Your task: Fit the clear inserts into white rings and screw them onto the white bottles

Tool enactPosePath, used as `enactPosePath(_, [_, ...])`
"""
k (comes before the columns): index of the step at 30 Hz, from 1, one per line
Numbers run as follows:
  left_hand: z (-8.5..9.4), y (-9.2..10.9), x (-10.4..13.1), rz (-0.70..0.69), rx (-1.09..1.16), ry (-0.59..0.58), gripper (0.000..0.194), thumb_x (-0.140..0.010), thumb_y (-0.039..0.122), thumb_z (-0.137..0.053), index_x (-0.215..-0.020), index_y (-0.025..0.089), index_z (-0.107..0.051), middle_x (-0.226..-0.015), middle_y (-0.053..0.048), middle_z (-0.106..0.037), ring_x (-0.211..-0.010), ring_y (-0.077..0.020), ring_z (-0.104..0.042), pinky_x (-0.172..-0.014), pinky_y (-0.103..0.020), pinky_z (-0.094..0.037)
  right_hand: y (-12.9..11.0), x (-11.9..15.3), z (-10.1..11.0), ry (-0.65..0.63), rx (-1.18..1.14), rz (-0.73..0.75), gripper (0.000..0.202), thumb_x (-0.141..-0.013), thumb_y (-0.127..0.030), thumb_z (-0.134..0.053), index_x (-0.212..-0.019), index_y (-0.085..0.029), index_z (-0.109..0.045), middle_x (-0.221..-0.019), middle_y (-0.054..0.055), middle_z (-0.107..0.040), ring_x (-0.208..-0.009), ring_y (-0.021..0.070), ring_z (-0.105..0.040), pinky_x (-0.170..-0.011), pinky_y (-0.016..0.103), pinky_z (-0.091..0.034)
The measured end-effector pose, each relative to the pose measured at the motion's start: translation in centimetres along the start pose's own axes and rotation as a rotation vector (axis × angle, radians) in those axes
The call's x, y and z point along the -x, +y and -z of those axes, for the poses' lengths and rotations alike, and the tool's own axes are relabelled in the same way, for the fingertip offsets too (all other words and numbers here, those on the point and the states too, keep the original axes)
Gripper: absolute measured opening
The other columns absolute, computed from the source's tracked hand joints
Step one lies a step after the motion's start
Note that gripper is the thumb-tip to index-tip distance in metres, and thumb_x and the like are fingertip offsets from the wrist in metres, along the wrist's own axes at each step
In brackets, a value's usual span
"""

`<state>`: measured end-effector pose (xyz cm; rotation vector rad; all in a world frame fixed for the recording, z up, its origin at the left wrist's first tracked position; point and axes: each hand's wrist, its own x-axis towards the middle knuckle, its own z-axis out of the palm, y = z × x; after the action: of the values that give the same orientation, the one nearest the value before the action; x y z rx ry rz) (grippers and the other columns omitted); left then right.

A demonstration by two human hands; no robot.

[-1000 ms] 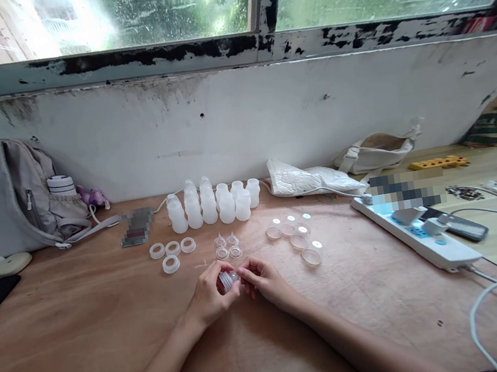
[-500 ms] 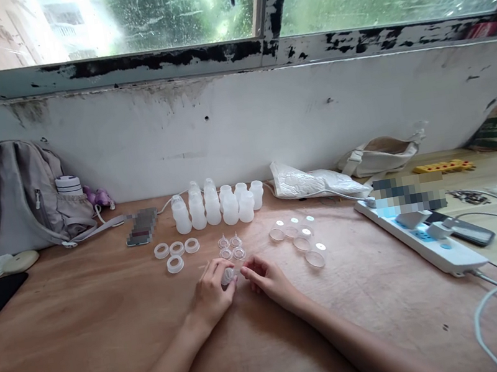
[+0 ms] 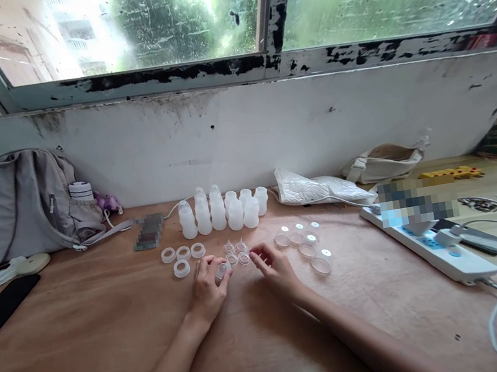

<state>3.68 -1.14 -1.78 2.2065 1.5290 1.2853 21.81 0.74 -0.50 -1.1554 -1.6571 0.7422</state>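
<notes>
My left hand (image 3: 209, 289) is closed around a translucent bottle collar ring (image 3: 223, 270), just above the table; its details are partly covered by the fingers. My right hand (image 3: 276, 267) is beside the clear silicone nipples (image 3: 243, 258), its fingers loosely curved and apart, with nothing visible in them. Several of these nipples sit in a small cluster beyond the hands. To their left lie several white collar rings (image 3: 182, 269). On the right are clear round caps (image 3: 321, 265) with small white discs (image 3: 326, 253) beside them.
Several frosted small bottles (image 3: 218, 213) stand near the wall. A grey backpack (image 3: 35, 207) and black phone (image 3: 4, 311) are at left. A white plastic package (image 3: 320, 190) lies at back right, with a power strip (image 3: 432, 248) and looping cable (image 3: 492, 323) farther right.
The right hand has let go of the piece in the left hand and drawn away to the right, beside the nipples. The left hand has shifted slightly left with the ring. The view has tilted up a little.
</notes>
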Motion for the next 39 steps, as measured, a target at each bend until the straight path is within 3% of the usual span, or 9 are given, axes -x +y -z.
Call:
enactPosePath(3, [0.2, -0.5, -0.2, 0.016, 0.035, 0.002, 0.015, -0.079, 0.023, -0.049, -0.093, 0.021, -0.053, -0.094, -0.005, -0.052, -0.091, -0.0188, -0.050, -0.082, -0.033, -0.041, -0.8, -4.4, 0.9, 0.097, 0.126, 0.093, 0.023, -0.078, -0.041, -0.048, -0.082, -0.020, -0.054, -0.073, 0.005, -0.058, -0.064, 0.0174, -0.052, -0.059, 0.029, -0.041])
enactPosePath(5, [0.3, -0.8, -0.3, 0.033, 0.060, -0.002, 0.015, -0.080, 0.022, -0.047, -0.094, 0.020, -0.053, -0.090, -0.004, -0.054, -0.089, -0.0184, -0.051, -0.081, -0.033, -0.041, -1.5, -8.2, 1.4, 0.165, 0.327, 0.154, 0.025, -0.078, -0.039, -0.046, -0.089, -0.018, -0.054, -0.087, 0.009, -0.057, -0.078, 0.0202, -0.052, -0.069, 0.032, -0.041])
enactPosePath(7, [0.3, -1.0, -0.4, 0.060, 0.088, -0.009, 0.016, -0.082, 0.020, -0.044, -0.095, 0.020, -0.052, -0.086, -0.004, -0.055, -0.084, -0.0172, -0.052, -0.078, -0.032, -0.042, -2.2, -12.2, 1.5, 0.186, 0.589, 0.116, 0.028, -0.079, -0.036, -0.044, -0.097, -0.017, -0.053, -0.100, 0.011, -0.054, -0.094, 0.0228, -0.047, -0.080, 0.034, -0.036])
enactPosePath(9, [0.3, -1.2, -0.5, 0.079, 0.115, -0.014, 0.017, -0.082, 0.020, -0.042, -0.096, 0.020, -0.052, -0.084, -0.003, -0.055, -0.081, -0.0159, -0.053, -0.075, -0.031, -0.043, -2.7, -15.7, 1.4, 0.079, 0.867, -0.032, 0.037, -0.079, -0.039, -0.042, -0.107, -0.018, -0.050, -0.110, 0.011, -0.048, -0.105, 0.0252, -0.039, -0.084, 0.036, -0.032])
enactPosePath(14, [0.3, -1.5, -0.5, 0.061, 0.105, -0.017, 0.016, -0.079, 0.020, -0.046, -0.093, 0.019, -0.053, -0.085, -0.004, -0.056, -0.082, -0.0169, -0.053, -0.075, -0.031, -0.043, -2.7, -20.4, 0.3, -0.072, 0.974, -0.125, 0.039, -0.071, -0.039, -0.052, -0.101, -0.015, -0.056, -0.111, 0.014, -0.047, -0.108, 0.0306, -0.033, -0.085, 0.044, -0.027])
enactPosePath(20, [-0.1, -2.2, -0.5, 0.096, 0.013, -0.043, 0.018, -0.070, 0.024, -0.057, -0.087, 0.019, -0.056, -0.086, -0.005, -0.058, -0.084, -0.0202, -0.053, -0.075, -0.034, -0.043, -1.8, -21.5, -0.9, -0.197, 1.034, -0.219, 0.032, -0.067, -0.036, -0.058, -0.087, -0.011, -0.060, -0.105, 0.017, -0.050, -0.107, 0.0323, -0.034, -0.083, 0.049, -0.025])
enactPosePath(25, [0.2, -2.3, -0.5, 0.102, -0.043, -0.068, 0.013, -0.071, 0.025, -0.056, -0.082, 0.019, -0.057, -0.084, -0.004, -0.057, -0.083, -0.0196, -0.052, -0.074, -0.034, -0.042, -1.9, -21.6, -0.7, -0.184, 1.022, -0.204, 0.030, -0.068, -0.037, -0.055, -0.084, -0.013, -0.060, -0.101, 0.015, -0.053, -0.103, 0.0316, -0.038, -0.080, 0.046, -0.030])
enactPosePath(34, [0.4, -2.1, -0.5, 0.074, -0.041, -0.083, 0.011, -0.073, 0.025, -0.054, -0.082, 0.019, -0.057, -0.083, -0.004, -0.057, -0.083, -0.0193, -0.052, -0.074, -0.033, -0.042, -5.7, -19.9, 2.1, 0.069, 0.896, 0.043, 0.039, -0.077, -0.041, -0.042, -0.103, -0.013, -0.047, -0.106, 0.014, -0.051, -0.100, 0.0256, -0.044, -0.080, 0.034, -0.035])
enactPosePath(39, [0.9, -1.5, -0.4, 0.068, 0.036, -0.037, 0.017, -0.078, 0.030, -0.049, -0.089, 0.021, -0.057, -0.089, -0.004, -0.055, -0.084, -0.0188, -0.053, -0.074, -0.032, -0.044, -7.2, -14.8, 3.7, 0.254, 0.501, 0.330, 0.036, -0.074, -0.039, -0.051, -0.100, -0.014, -0.042, -0.097, 0.011, -0.054, -0.088, 0.0215, -0.052, -0.073, 0.031, -0.041])
